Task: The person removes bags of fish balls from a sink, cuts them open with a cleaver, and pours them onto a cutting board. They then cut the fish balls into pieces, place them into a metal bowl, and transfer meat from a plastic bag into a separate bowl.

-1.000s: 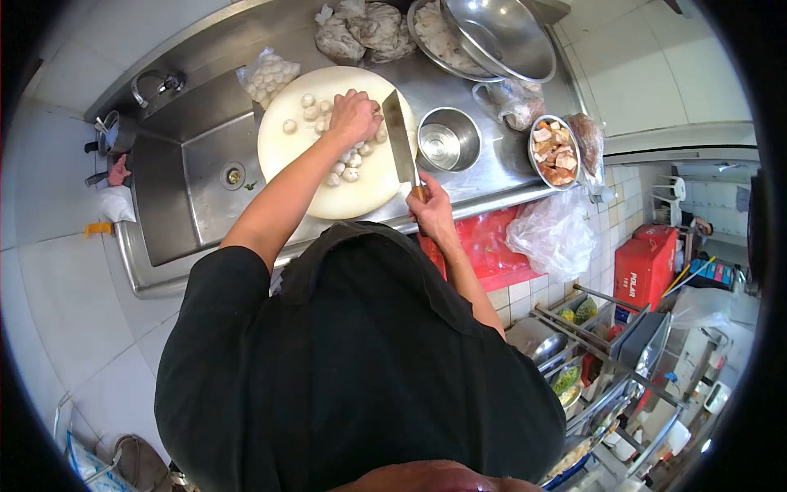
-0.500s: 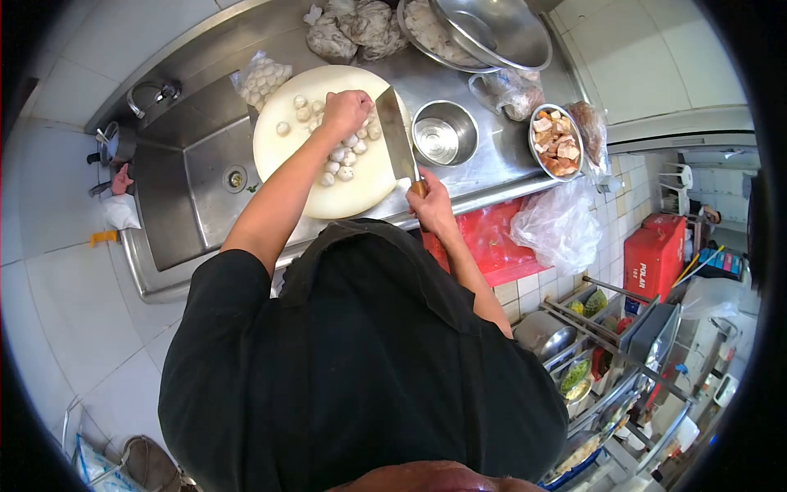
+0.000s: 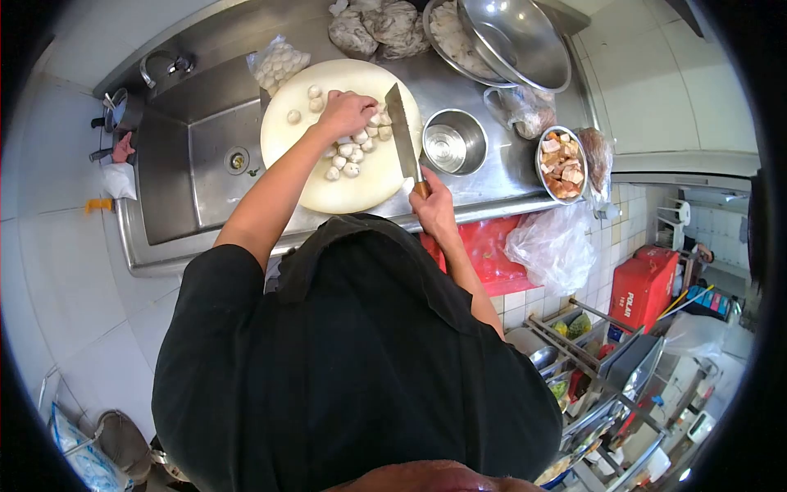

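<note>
"Black cloth [image 3: 361,328] fills the bottom centre. What's just beyond?"

"The right hand [image 3: 433,203], right of centre, wrapped round the wooden handle [image 3: 421,189] of a knife [image 3: 402,135]. The long blade points up the frame, leaning slightly left, across the right part of a round board [image 3: 373,189]."

"And the pale pieces [image 3: 352,170]?"

"On that board, upper centre, in a loose cluster left of the blade. The left hand [image 3: 354,113] is the nearer one, at the cluster's upper part."

"Does it hold one?"

"Can't tell; the bent fingers hide whatever is under them."

"How do the pieces look?"

"Small, roundish, whitish with darker flecks; a few sit apart toward the upper left."

"Farther out?"

"A steel pot [image 3: 475,138] right of the knife, then a clear bag [image 3: 279,64] of similar pieces, upper left."
</note>
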A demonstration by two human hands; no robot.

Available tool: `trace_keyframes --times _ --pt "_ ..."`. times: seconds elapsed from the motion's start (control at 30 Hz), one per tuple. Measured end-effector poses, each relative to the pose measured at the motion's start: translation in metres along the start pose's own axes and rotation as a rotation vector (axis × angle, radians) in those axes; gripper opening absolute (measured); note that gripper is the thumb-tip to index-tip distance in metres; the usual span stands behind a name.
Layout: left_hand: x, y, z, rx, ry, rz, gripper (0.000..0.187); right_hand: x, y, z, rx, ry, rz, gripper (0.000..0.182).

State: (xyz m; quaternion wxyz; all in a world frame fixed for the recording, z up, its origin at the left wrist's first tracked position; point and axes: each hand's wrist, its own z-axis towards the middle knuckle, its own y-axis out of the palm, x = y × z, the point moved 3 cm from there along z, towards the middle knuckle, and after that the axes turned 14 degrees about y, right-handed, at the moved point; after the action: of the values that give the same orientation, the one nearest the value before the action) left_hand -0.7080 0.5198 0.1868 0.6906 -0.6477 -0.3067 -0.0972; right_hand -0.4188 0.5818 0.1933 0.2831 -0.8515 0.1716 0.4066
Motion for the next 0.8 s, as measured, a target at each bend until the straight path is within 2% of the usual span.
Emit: trace_keyframes --times 0.1,0.2,0.27,0.3,0.37,0.57,0.7,0.8 --pt "0.006 0.001 -0.003 0.065 -0.018 -0.038 0.032 -0.004 -0.002 0.005 0.007 0.002 -0.032 0.06" --pt "0.012 0.01 -0.013 0.456 0.219 0.017 0.028 -0.01 -0.006 0.003 -0.031 0.063 0.007 0.061" --pt "0.014 0.013 -0.011 0.377 0.316 0.034 0.026 -0.017 -0.007 -0.004 -0.058 0.154 0.037 0.061" --pt "0.016 0.015 -0.011 0.335 0.366 0.042 0.025 -0.013 -0.005 -0.004 -0.029 0.118 0.044 0.061" --pt "0.02 0.016 -0.011 0.299 0.338 0.106 0.025 -0.007 -0.003 -0.005 0.032 0.041 0.061 0.06" --pt "0.025 0.015 -0.006 0.244 0.267 0.177 0.017 -0.01 -0.013 -0.031 0.082 0.098 -0.005 0.056" --pt "0.029 0.015 -0.005 0.251 0.218 0.171 0.015 -0.004 -0.015 -0.042 0.116 0.019 -0.016 0.05" --pt "0.032 0.015 -0.003 0.269 0.266 0.191 0.015 -0.005 -0.013 -0.048 0.114 0.053 -0.012 0.048"
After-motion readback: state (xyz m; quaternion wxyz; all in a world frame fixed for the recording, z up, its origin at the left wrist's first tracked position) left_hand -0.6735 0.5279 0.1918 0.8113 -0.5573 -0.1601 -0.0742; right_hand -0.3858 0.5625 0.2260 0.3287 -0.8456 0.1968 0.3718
